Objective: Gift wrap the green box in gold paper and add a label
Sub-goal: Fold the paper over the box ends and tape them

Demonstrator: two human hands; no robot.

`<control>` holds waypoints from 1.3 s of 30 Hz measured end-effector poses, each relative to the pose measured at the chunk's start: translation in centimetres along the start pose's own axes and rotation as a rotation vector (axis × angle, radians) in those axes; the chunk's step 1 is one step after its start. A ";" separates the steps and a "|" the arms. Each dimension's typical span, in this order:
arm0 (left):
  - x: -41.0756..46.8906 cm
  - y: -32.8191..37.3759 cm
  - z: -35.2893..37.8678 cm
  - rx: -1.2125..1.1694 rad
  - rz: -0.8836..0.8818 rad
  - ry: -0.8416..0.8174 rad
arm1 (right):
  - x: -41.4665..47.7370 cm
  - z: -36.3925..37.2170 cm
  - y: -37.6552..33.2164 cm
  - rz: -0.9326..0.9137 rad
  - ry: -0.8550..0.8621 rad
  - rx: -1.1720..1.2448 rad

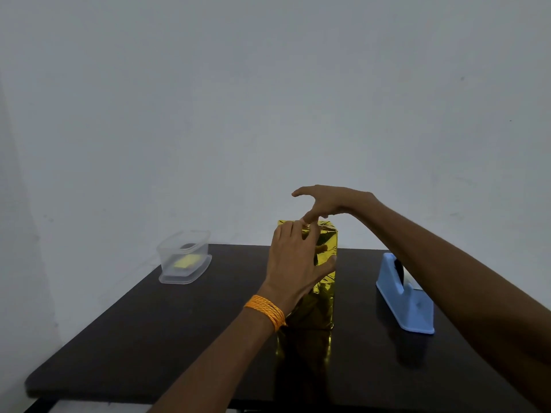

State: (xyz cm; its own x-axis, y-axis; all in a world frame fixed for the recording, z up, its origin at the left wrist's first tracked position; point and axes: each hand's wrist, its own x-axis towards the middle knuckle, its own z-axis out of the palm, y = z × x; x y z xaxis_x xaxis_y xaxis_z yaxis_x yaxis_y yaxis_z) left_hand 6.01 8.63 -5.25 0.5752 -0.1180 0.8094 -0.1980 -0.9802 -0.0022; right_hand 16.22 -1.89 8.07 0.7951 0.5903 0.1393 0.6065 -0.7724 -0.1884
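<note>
The gold-wrapped box (323,290) stands upright in the middle of the dark surface (149,338), with no green showing, so the wrapping looks nearly done. The step in hand seems to be flattening or sealing the fold on the top end.

The left hand (293,260) grips the upper part of the box, with its fingers curled over the top edge and its thumb lying against the right face. The right hand (337,201) hangs above the box, spread and holding nothing. One finger (307,218) points down onto the top of the paper.

To do this well, the left hand should keep the tall box steady, since it could tip under a sideways push. The right finger should press straight down and run along the fold so the foil creases sharply and does not spring back. Whether tape is already on that fold cannot be told.

Counted:
- one wrapped box
- one blue tape dispenser (402,302), to the right of the box
- one clear plastic container (185,257), far left, holding one yellow piece (186,261), perhaps the label, and one dark item too dim to name
- two hands
- one orange wristband (267,312) on the left wrist
</note>
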 end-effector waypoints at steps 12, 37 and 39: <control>0.1 0.2 -0.3 0.025 0.016 -0.014 | -2.8 4.5 4.5 0.293 0.363 0.604; 6.3 -4.0 -2.7 -1.005 -0.799 -0.252 | -2.6 7.3 3.9 0.352 0.163 1.045; 6.7 -3.9 -2.3 -1.021 -0.799 -0.334 | -2.5 7.6 4.1 0.344 0.178 1.053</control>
State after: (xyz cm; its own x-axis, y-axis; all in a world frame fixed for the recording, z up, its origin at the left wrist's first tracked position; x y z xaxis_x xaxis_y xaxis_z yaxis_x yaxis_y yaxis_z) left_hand 8.80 11.99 1.57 0.9469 0.2509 0.2012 -0.1347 -0.2587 0.9565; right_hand 16.69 -4.75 -0.39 0.9601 0.2766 0.0421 0.1156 -0.2550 -0.9600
